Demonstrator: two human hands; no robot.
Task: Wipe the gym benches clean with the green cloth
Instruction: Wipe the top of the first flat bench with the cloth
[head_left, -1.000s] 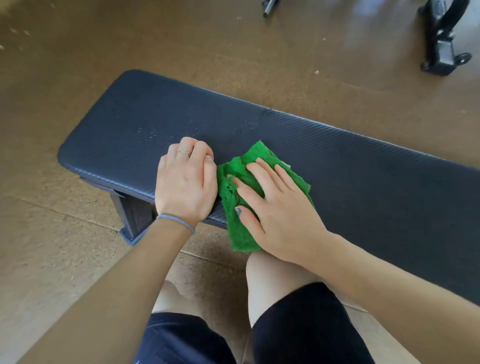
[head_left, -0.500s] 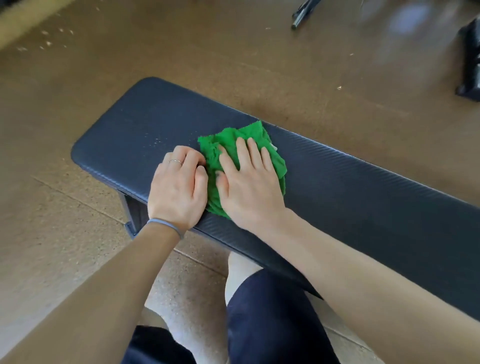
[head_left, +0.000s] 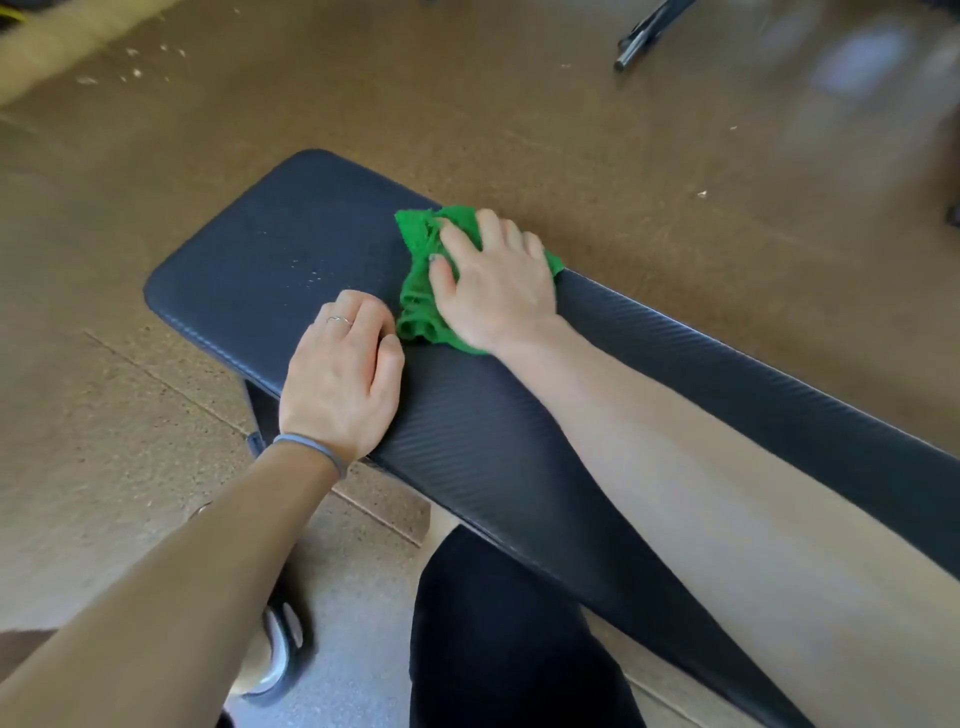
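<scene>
Partway through, at a guess. Green cloth (head_left: 418, 306) bunched on the tabletop (head_left: 519, 441), toward its far edge and a little short of the rounded left end. Pinned there under the right hand (head_left: 493, 286), palm down, fingers spread and laid nearly straight over the fabric, pressing rather than gripping. Left hand (head_left: 340, 379) just beside the cloth on the near side, fingers curled under with nothing in them, knuckles and heel resting on the pad as a brace.

Left to do, judging by the surface: a scatter of pale specks (head_left: 306, 273) just left of the cloth, plus the whole left end beyond them. Long stretch to the right partly hidden under the right forearm and running out of view, so impossible to say whether clean. No other bench in sight to wipe.

Materials: dark padded vinyl with fine diagonal ribbing, matte, corners rounded, edges soft. Cloth a loose, fuzzy weave, crumpled into folds, edges frayed-looking; likely to drag easily across the ribs yet snag crumbs well. Thin ring (head_left: 338, 320) and a grey-blue wristband (head_left: 311, 449) on the left side. Brown speckled floor (head_left: 156, 415) below, cork-like, with a few light scraps far off; shiny metal bar (head_left: 636, 44) lying at the top.
</scene>
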